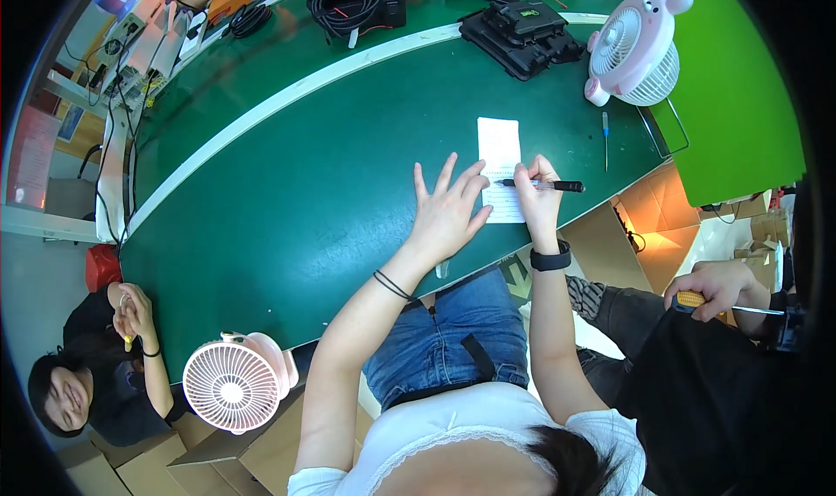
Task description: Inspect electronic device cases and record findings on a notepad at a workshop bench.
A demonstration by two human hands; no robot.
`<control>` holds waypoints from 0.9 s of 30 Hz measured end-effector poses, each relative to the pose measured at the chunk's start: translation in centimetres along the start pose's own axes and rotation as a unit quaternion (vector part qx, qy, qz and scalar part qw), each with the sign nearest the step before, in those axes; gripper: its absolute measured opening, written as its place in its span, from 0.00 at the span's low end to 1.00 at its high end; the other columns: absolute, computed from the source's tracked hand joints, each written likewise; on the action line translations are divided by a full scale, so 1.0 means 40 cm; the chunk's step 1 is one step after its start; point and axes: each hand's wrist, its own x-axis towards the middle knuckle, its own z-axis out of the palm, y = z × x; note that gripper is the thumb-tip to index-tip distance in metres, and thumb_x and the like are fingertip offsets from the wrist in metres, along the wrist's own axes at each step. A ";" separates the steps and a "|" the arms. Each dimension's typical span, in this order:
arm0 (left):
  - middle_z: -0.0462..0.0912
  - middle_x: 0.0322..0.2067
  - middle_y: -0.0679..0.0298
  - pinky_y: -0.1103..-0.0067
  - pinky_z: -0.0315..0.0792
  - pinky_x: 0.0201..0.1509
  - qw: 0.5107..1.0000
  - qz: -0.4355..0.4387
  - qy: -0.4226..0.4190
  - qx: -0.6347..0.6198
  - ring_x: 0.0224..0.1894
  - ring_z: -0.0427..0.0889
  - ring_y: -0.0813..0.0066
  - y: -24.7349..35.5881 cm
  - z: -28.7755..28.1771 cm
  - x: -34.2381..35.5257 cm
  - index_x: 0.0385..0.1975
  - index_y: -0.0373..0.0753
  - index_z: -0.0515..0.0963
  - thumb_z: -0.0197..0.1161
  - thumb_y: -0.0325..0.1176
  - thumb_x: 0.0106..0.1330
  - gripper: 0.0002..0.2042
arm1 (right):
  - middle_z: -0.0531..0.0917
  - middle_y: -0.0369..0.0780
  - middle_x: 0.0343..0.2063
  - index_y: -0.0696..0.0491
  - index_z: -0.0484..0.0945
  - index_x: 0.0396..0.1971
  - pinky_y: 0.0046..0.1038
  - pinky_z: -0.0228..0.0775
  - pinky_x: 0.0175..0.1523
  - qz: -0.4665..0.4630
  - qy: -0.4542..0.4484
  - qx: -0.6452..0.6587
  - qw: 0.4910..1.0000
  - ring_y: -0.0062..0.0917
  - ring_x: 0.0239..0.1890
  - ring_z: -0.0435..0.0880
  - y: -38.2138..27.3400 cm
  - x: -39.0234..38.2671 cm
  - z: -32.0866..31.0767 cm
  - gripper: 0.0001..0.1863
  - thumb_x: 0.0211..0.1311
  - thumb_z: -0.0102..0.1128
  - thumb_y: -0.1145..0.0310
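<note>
A small white lined notepad [499,134] lies open on the green table [331,165], its lower page covered with ruled lines. My right hand [537,195] is closed on a black pen [566,185], its tip on the lower page. My left hand [448,204] rests flat with fingers apart at the notepad's left side, fingertips touching the page edge. A blue-handled screwdriver [605,130] lies to the right of the notepad.
A pink fan [235,383] sits at the lower left, another [631,52] at upper right. Black cases [522,39] and cables [348,13] are at the back. A co-worker [70,391] sits left; another's hand [714,287] at right holds a yellow-handled screwdriver.
</note>
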 end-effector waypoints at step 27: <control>0.65 0.68 0.67 0.33 0.39 0.67 1.000 0.005 -0.006 0.007 0.74 0.52 0.54 -0.001 -0.002 -0.002 0.55 0.48 0.71 0.58 0.46 0.68 0.18 | 0.60 0.29 0.17 0.54 0.60 0.18 0.20 0.51 0.27 -0.024 0.056 -0.011 0.998 0.11 0.23 0.59 0.018 0.001 -0.010 0.17 0.60 0.58 0.78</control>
